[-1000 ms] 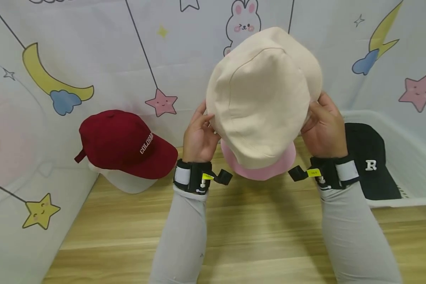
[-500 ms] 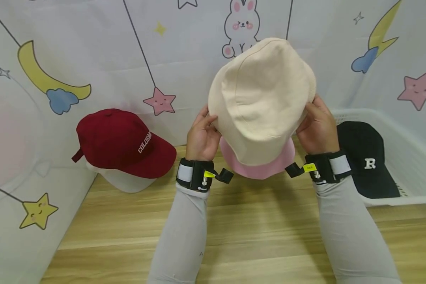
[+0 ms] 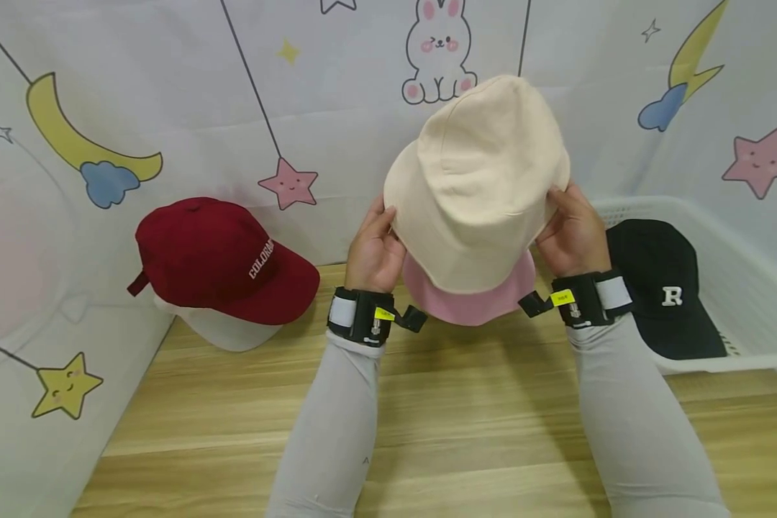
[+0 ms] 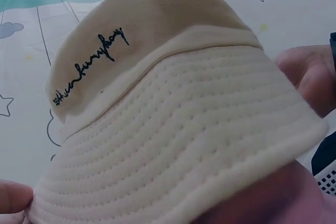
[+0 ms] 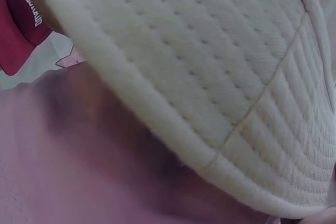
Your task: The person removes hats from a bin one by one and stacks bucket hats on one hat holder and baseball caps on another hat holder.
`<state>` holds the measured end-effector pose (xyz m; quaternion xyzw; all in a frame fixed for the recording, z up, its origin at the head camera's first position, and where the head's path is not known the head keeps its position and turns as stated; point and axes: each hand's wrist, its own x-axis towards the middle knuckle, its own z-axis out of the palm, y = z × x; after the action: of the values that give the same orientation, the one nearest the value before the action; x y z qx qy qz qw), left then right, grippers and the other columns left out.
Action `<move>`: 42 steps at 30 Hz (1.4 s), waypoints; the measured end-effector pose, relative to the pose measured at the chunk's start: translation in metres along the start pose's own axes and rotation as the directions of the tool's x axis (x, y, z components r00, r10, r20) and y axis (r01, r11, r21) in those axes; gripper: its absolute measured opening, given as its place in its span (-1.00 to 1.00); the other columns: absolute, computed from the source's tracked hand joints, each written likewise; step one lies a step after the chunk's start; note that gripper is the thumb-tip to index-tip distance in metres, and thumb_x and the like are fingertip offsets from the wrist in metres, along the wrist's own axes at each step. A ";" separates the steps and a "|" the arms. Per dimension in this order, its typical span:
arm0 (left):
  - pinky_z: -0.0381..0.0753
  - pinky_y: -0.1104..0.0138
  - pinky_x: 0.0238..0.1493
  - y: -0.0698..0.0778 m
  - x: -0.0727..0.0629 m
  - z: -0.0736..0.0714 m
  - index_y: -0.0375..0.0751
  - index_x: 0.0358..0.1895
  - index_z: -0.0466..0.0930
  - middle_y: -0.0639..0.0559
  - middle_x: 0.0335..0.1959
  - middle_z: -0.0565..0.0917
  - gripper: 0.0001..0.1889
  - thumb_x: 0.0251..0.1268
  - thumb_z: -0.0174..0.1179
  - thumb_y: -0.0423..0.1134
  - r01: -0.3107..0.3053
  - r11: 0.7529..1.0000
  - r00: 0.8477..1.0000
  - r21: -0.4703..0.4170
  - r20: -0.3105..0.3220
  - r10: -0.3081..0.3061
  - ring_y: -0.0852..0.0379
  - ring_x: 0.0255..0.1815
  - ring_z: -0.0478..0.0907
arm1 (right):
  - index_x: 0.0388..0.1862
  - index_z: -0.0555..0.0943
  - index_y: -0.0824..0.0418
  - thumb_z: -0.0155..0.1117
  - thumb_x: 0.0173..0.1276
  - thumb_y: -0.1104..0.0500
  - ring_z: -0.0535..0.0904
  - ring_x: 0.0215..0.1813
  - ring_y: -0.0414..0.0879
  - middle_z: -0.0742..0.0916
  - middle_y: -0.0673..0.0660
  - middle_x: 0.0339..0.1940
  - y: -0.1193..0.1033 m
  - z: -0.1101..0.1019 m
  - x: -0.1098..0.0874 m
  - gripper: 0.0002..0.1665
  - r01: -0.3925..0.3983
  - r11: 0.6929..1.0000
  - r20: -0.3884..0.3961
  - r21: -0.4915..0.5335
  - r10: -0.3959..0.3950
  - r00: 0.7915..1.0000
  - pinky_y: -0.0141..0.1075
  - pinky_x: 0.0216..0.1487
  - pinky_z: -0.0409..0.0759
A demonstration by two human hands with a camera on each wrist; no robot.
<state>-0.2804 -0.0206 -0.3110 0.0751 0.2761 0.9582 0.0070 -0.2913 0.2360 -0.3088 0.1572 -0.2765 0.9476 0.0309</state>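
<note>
A cream bucket hat is held up in both hands, crown tilted up and back. My left hand pinches its brim at the left, and my right hand grips the brim at the right. Dark script lettering on the crown and stitched rows round the brim show in the left wrist view. Directly under the cream hat is a pink hat, mostly covered by it. In the right wrist view the cream brim hangs over pink fabric.
On the left of the wooden table, a dark red cap sits on top of a white cap. A white plastic basket at the right holds a black cap with a letter R. A printed cloth hangs behind.
The cream hat has come down, and its crown has tipped back so more of the front brim shows. My right hand has shifted left and my left hand slightly right, closer together.
</note>
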 end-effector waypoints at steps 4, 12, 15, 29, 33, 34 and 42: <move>0.28 0.33 0.54 -0.004 0.003 -0.002 -0.20 0.57 0.17 -0.08 0.58 0.28 -0.48 0.62 -0.18 -0.43 0.015 1.000 0.999 -0.026 -0.035 -0.016 0.06 0.58 0.27 | 0.44 0.34 0.22 -0.09 0.60 0.35 0.63 0.11 -0.04 0.59 0.14 0.18 0.000 -0.005 0.001 -0.53 -0.032 0.999 -0.027 0.008 0.032 0.999 -0.26 0.08 0.70; 0.34 0.39 0.48 -0.010 0.006 -0.004 -0.22 0.58 0.10 -0.08 0.60 0.23 -0.47 0.63 -0.18 -0.39 0.022 0.999 0.997 -0.038 -0.072 -0.025 0.08 0.59 0.24 | 0.42 0.34 0.19 -0.07 0.60 0.35 0.64 0.11 -0.05 0.62 0.13 0.20 -0.002 -0.012 0.002 -0.54 -0.074 0.995 -0.070 0.061 0.078 0.994 -0.24 0.08 0.71; 0.32 0.40 0.49 -0.011 0.007 -0.005 -0.24 0.58 0.09 -0.09 0.61 0.22 -0.47 0.63 -0.19 -0.39 0.022 0.999 0.997 -0.037 -0.073 -0.024 0.08 0.61 0.21 | 0.38 0.36 0.20 -0.05 0.59 0.36 0.65 0.10 -0.05 0.64 0.14 0.16 -0.002 -0.016 0.003 -0.57 -0.090 0.991 -0.101 0.100 0.100 0.990 -0.24 0.06 0.72; 0.24 0.38 0.54 -0.018 0.013 -0.011 -0.31 0.58 0.06 -0.11 0.62 0.17 -0.46 0.62 -0.20 -0.43 0.045 0.998 0.986 -0.050 -0.157 -0.053 0.07 0.62 0.17 | 0.30 0.40 0.21 -0.05 0.58 0.39 0.65 0.08 -0.07 0.66 0.11 0.09 0.003 -0.035 0.010 -0.62 -0.151 0.969 -0.168 0.194 0.184 0.968 -0.28 0.09 0.69; 0.27 0.38 0.52 -0.021 0.015 -0.016 -0.30 0.58 0.07 -0.11 0.62 0.17 -0.45 0.60 -0.19 -0.45 0.056 0.997 0.974 -0.054 -0.215 -0.066 0.08 0.62 0.17 | 0.28 0.40 0.23 -0.10 0.60 0.37 0.64 0.08 -0.06 0.67 0.12 0.09 0.004 -0.043 0.011 -0.65 -0.179 0.955 -0.160 0.235 0.220 0.962 -0.27 0.10 0.65; 0.28 0.38 0.52 -0.022 0.016 -0.017 -0.30 0.57 0.08 -0.11 0.62 0.18 -0.45 0.59 -0.18 -0.45 0.058 0.997 0.971 -0.055 -0.227 -0.069 0.07 0.62 0.18 | 0.27 0.40 0.24 -0.10 0.60 0.36 0.64 0.08 -0.06 0.67 0.12 0.09 0.004 -0.044 0.011 -0.66 -0.185 0.956 -0.167 0.226 0.225 0.960 -0.27 0.11 0.65; 0.26 0.39 0.53 -0.026 0.018 -0.026 -0.33 0.54 0.16 -0.12 0.57 0.27 -0.49 0.59 -0.16 -0.42 0.078 0.995 0.965 -0.058 -0.245 -0.090 0.09 0.59 0.23 | 0.29 0.38 0.10 -0.01 0.60 0.21 0.37 0.26 -0.21 0.53 -0.07 0.22 0.007 -0.049 0.013 -0.66 -0.277 0.955 -0.278 0.110 0.297 0.914 -0.39 0.43 0.29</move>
<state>-0.3028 -0.0115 -0.3438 -0.0567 0.2548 0.9652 0.0148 -0.3189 0.2558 -0.3475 -0.0253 -0.2565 0.9634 -0.0733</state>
